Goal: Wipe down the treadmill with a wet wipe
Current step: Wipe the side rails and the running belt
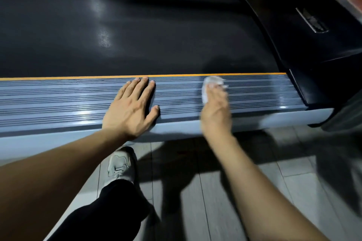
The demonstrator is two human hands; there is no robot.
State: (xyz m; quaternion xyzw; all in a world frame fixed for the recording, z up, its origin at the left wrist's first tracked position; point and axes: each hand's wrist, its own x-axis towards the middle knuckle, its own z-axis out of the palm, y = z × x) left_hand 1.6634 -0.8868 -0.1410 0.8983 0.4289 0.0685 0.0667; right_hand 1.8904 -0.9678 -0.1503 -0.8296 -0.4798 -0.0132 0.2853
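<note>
Treadmill (137, 25) stretches across the room in front of the person, its dark belt behind and the grey ribbed side rail (58, 100) nearest them, edged with an orange strip. From the left: the left hand (131, 107) lies flat on the rail, fingers (144, 86) straight and spread wide, propping the body. Further right, the right hand (215, 107) presses a crumpled white wet wipe (210, 86) onto the rail near the black motor cover (313, 35); the wipe lies under and ahead of its fingers, which seem to pin it down. That hand is smeared with motion, so I cannot tell whether the fingers curl round the wipe. Below, one grey sneaker (120, 164) stands on the plank floor (215, 191). The wipe could slip out from under the hand, bunching on the grooves. The leaning left hand could slide on a damp rail. Console and far end are cut off; the plate on the cover is unreadable.
</note>
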